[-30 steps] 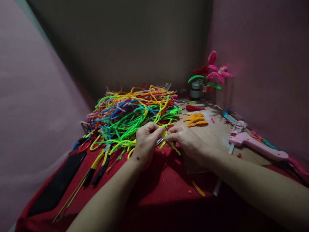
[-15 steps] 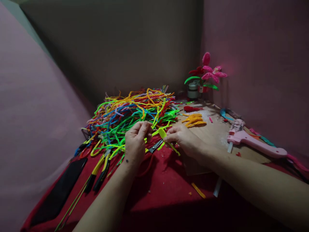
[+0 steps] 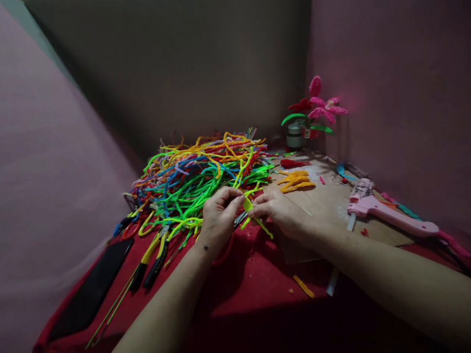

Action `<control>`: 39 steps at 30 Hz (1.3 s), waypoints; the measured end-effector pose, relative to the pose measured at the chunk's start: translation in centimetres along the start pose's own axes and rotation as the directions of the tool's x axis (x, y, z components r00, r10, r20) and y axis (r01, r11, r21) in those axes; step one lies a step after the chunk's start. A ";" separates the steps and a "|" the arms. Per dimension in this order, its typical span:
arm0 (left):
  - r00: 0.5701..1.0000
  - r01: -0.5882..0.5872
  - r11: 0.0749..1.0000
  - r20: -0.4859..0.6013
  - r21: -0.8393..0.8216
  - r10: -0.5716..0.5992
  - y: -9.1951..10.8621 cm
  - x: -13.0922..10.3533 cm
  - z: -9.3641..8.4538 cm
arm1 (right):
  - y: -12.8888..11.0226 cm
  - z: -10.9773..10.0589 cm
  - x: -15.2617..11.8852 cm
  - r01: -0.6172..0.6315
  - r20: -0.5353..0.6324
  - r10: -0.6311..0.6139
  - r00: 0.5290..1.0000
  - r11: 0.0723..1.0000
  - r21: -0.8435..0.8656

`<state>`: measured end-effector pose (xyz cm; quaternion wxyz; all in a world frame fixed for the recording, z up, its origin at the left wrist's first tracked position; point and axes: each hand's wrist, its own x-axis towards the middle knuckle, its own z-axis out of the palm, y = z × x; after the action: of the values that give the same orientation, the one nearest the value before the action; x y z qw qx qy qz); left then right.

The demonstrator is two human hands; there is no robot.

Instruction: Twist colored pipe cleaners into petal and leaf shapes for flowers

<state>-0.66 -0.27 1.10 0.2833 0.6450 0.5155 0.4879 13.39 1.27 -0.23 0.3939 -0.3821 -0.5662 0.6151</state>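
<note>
Between my hands is a bent yellow-green pipe cleaner (image 3: pixel 248 203), shaped into a small flat loop with a tail hanging down to the right. My right hand (image 3: pixel 277 212) pinches its lower part. The thumb and forefinger of my left hand (image 3: pixel 222 211) close on its upper left edge. Under my hands lie scissors (image 3: pixel 241 219) with red handles, largely hidden by my left hand. Just behind rises a big heap of many-coloured pipe cleaners (image 3: pixel 198 181), with green and yellow-green ones nearest to me.
Pliers (image 3: pixel 154 257) with yellow and black handles and a black phone-like slab (image 3: pixel 91 289) lie left on the red cloth (image 3: pixel 253 289). At right, a pink glue gun (image 3: pixel 390 213) and orange petal shapes (image 3: pixel 296 181) rest on cardboard (image 3: pixel 320 201). Pink pipe-cleaner flowers (image 3: pixel 326 110) stand behind.
My left hand has moved right, up to the yellow-green pipe cleaner, and now pinches its edge. My right hand has stayed nearly in place.
</note>
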 end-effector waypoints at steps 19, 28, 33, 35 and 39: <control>0.986 -0.155 0.927 0.111 0.340 0.124 -0.3 -0.2 -0.2 | 0.5 -0.4 0.8 0.058 -0.148 -0.047 0.988 0.996 0.072; 1.000 -0.024 0.968 0.018 0.250 0.020 0.0 -0.6 0.5 | 0.6 0.0 0.6 0.175 -0.241 -0.160 0.957 0.984 0.043; 0.997 -0.014 0.984 -0.077 0.175 0.028 -0.4 0.1 -0.2 | 0.5 -0.8 1.2 0.190 -0.318 -0.152 0.936 0.978 0.091; 0.991 0.026 0.988 -0.130 0.154 -0.006 -0.2 0.7 -1.2 | 0.4 -1.3 1.5 0.220 -0.338 -0.167 0.926 0.967 0.126; 0.990 0.046 0.926 0.106 0.375 -0.093 0.4 1.2 -3.6 | 0.3 -1.8 1.9 0.215 -0.308 -0.156 0.938 0.962 0.167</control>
<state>-3.88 0.27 3.17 0.2041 0.6969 0.6027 0.3308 14.30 3.69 -0.69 0.5657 -0.3725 -0.4711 0.5651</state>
